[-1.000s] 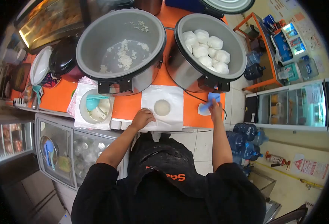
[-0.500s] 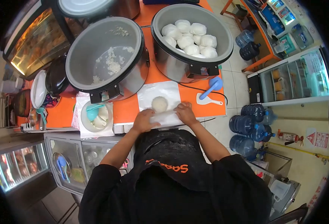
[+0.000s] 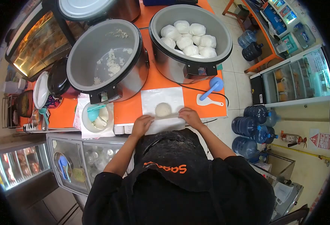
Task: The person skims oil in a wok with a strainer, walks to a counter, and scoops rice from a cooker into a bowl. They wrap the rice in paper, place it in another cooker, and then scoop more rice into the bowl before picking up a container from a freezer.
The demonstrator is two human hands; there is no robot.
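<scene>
A round mound of rice sits on a square sheet of white paper at the orange counter's front edge. My left hand pinches the near part of the sheet on the left, with fingers closed. On the right side my right hand grips the same sheet, fingers closed. Between the hands the paper is creased, and its near flap hangs toward my apron. Beyond the mound stands a rice cooker holding several white wrapped bundles.
Another open rice cooker has scattered rice inside. A blue scoop and a white paddle lie at right. At left is a bowl with a teal scoop. Large water bottles stand on the floor.
Both hands have drawn apart and now hold the paper's sides. The near flap, earlier raised near the rice, now lies lower toward my apron. The mound is more exposed.
</scene>
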